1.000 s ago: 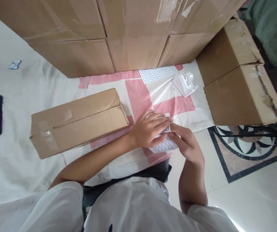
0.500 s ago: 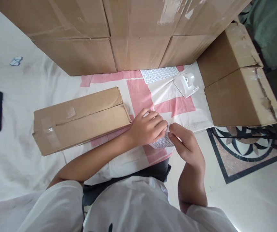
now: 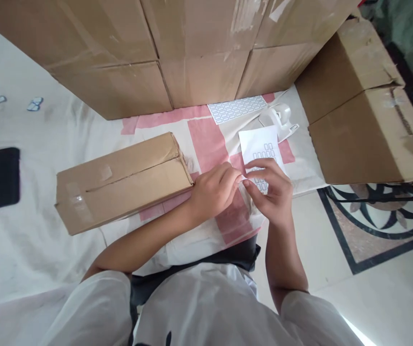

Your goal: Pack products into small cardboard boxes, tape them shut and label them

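Note:
My left hand (image 3: 213, 190) is closed, its fingertips pinching a small white label (image 3: 242, 178) near the right end of a long cardboard box (image 3: 127, 180). Close beside it is my right hand (image 3: 273, 192), fingers apart, with the thumb tip by the label; whether it touches is unclear. Beyond and partly under my right hand lies a white sheet of labels (image 3: 249, 140) with blue outlines, some of its upper part blank. A second label sheet (image 3: 235, 109) lies farther back, and a white tape dispenser (image 3: 278, 120) stands to its right.
A large block of taped cardboard boxes (image 3: 202, 77) rises at the back. Another cardboard box (image 3: 350, 129) stands on the right, near the cloth's edge. On the left lie a black phone-like slab (image 3: 0, 178) and a few small label pieces (image 3: 35, 104).
The label sheet once under my hands now lies farther back, towards the tape dispenser. My right hand's fingers have spread from a pinch, while my left keeps pinching. The view has shifted slightly.

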A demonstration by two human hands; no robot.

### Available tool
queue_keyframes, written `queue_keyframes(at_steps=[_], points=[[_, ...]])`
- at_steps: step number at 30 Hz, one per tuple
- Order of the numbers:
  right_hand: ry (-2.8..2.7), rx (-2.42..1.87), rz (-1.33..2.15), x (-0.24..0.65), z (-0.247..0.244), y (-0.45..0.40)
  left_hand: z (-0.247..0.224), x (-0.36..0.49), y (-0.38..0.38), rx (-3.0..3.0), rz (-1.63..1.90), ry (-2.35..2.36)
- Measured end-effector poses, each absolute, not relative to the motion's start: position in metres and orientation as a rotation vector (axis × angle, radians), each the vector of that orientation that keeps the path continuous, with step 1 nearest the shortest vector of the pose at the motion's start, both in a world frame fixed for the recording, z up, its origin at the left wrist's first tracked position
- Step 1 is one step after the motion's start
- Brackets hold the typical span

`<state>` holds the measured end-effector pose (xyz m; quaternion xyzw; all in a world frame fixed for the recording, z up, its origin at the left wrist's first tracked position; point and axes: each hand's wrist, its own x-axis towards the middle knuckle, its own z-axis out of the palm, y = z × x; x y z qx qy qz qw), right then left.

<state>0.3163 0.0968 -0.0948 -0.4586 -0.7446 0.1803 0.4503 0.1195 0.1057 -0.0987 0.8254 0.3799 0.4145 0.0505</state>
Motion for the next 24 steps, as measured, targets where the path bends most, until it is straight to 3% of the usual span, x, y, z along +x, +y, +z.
queue_keyframes(at_steps=[7,11,18,24], points=[[-1.702,-1.179,0.387,0.276,-0.099,0.116,-0.067,0.091,0.056,2.365,0.905,1.151],[-1.910,-1.070,0.555,0.236,-0.110,0.125,-0.057,0.048,0.009,2.537,0.874,0.884],[-1.794,-0.898,0.871,0.187,-0.128,0.068,-0.096,0.027,-0.041,2.422,0.805,1.027],[-1.619,-0.954,0.862,0.159,-0.145,0.015,-0.119,-0.018,-0.079,2.398,0.817,1.424]])
